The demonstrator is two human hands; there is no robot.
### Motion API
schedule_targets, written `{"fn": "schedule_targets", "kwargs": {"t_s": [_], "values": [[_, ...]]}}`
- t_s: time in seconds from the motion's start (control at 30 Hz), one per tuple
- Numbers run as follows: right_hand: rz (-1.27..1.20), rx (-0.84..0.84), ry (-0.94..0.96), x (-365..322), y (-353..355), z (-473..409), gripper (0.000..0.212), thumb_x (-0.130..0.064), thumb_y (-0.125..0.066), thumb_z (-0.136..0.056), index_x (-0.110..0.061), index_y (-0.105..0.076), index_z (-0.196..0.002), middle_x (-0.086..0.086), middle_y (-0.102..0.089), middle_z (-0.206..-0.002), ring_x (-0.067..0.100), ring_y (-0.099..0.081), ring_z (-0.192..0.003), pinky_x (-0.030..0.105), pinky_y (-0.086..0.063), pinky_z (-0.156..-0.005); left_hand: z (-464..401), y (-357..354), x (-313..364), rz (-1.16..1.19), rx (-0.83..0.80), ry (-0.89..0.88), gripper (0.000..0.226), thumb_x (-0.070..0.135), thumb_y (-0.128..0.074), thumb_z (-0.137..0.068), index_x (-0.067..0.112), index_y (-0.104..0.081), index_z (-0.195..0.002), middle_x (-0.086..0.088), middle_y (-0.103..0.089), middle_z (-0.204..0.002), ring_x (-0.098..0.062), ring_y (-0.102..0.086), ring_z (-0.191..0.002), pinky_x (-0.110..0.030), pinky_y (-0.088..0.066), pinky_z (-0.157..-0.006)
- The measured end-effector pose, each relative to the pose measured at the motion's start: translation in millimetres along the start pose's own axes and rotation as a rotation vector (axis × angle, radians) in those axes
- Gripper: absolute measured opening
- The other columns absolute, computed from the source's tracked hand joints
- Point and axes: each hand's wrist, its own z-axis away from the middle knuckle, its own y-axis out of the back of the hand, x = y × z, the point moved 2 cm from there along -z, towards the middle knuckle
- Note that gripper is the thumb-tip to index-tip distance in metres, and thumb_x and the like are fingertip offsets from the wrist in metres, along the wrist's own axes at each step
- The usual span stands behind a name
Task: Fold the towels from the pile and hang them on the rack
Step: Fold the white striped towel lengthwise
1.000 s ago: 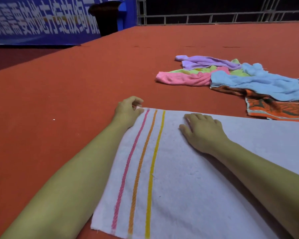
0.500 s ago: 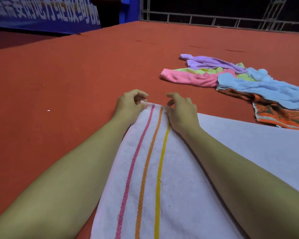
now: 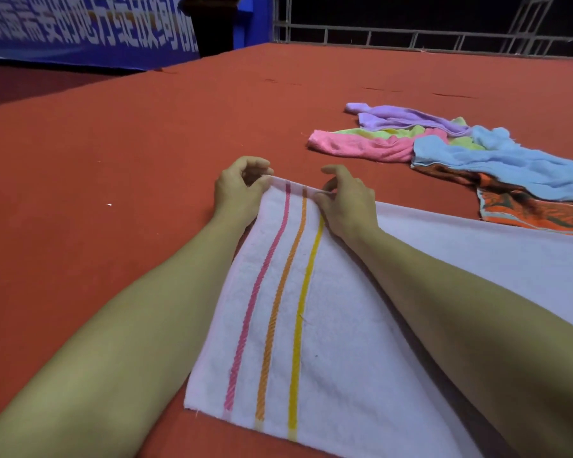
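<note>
Towel: I see the white towel (image 3: 338, 342) lying flat on the red counter (image 3: 113, 166), right in front of me, under both forearms.
Long axis: it runs from the near left away to the right, out past the frame's right edge; the short end with the stripes is at the left.
Stripes: pink, orange and yellow, side by side, running from the near edge up to the far edge, across the long axis.
Left hand: my left hand (image 3: 242, 190) pinches the far left corner of the towel, fingers curled on the hem.
Right hand: my right hand (image 3: 348, 203) pinches the same far edge just beside it, at the yellow stripe; the hem between the two hands is raised a little off the counter.
Pile: the other towels (image 3: 444, 143) lie crumpled well beyond and to the right, apart from the white one except near its far edge at the right, where I cannot tell.
Open room: bare red counter spreads left of the towel and beyond the hands.
Edges: the counter's far edge meets a metal railing (image 3: 411, 38); a blue banner (image 3: 80, 31) stands at far left.
</note>
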Motion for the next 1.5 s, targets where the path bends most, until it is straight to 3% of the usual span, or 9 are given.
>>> {"fn": "schedule_targets", "kwargs": {"t_s": [0.2,0.5,0.7,0.97,1.1,1.3,1.5], "values": [[0.037,-0.028,0.077,-29,44,46,0.046,-0.021,-0.067,-0.086,-0.029,-0.055,-0.13,-0.01,-0.071,-0.102,0.022,-0.056,-0.102,0.041,-0.042,-0.092,49,29,31,0.053,0.045,-0.031,0.035,-0.008,-0.066,-0.082,0.025,-0.064,-0.091,0.011,-0.071,-0.084,0.003,-0.067,-0.079,-0.012,-0.049,-0.077],[0.015,-0.139,0.276,-69,92,171,0.045,-0.026,-0.063,-0.092,-0.033,-0.049,-0.134,-0.016,-0.069,-0.101,0.017,-0.056,-0.09,0.033,-0.044,-0.076,176,110,76,0.038,-0.101,0.041,0.039,-0.012,-0.062,-0.085,0.025,-0.063,-0.095,0.008,-0.072,-0.083,0.001,-0.066,-0.08,-0.012,-0.048,-0.073],[0.014,-0.221,0.267,-76,96,229,0.047,-0.028,-0.061,-0.091,-0.039,-0.045,-0.134,-0.018,-0.066,-0.104,0.015,-0.055,-0.092,0.034,-0.046,-0.074,236,136,86,-0.072,-0.197,0.009,0.037,-0.011,-0.063,-0.086,0.024,-0.064,-0.095,0.002,-0.073,-0.088,0.0,-0.068,-0.086,-0.013,-0.05,-0.078],[-0.032,-0.157,0.278,-69,90,256,0.039,-0.025,-0.064,-0.09,-0.035,-0.055,-0.127,-0.021,-0.066,-0.095,0.016,-0.055,-0.09,0.028,-0.036,-0.075,253,140,85,-0.26,-0.264,-0.088,0.038,-0.009,-0.063,-0.083,0.027,-0.066,-0.093,0.006,-0.074,-0.084,-0.006,-0.071,-0.085,-0.02,-0.055,-0.083],[0.022,-0.14,0.395,-72,90,261,0.038,-0.026,-0.065,-0.086,-0.033,-0.059,-0.123,-0.019,-0.068,-0.094,0.015,-0.053,-0.085,0.03,-0.038,-0.072,252,139,85,-0.364,-0.236,-0.149,0.039,-0.005,-0.061,-0.078,0.032,-0.066,-0.087,0.017,-0.072,-0.087,-0.003,-0.07,-0.08,-0.021,-0.055,-0.078],[0.017,-0.189,0.395,-74,89,265,0.041,-0.035,-0.061,-0.087,-0.036,-0.056,-0.127,-0.019,-0.069,-0.094,0.018,-0.059,-0.086,0.031,-0.042,-0.069,252,137,84,-0.449,-0.273,-0.106,0.028,0.012,-0.053,-0.068,0.025,-0.069,-0.087,0.013,-0.071,-0.076,-0.009,-0.068,-0.074,-0.022,-0.052,-0.076],[-0.006,-0.191,0.373,-74,90,264,0.039,-0.031,-0.061,-0.087,-0.034,-0.057,-0.126,-0.017,-0.069,-0.093,0.019,-0.059,-0.087,0.031,-0.044,-0.072,253,136,88,-0.446,-0.272,-0.076,0.028,0.013,-0.051,-0.066,0.025,-0.068,-0.085,0.011,-0.071,-0.075,-0.011,-0.067,-0.072,-0.019,-0.051,-0.071]]}}
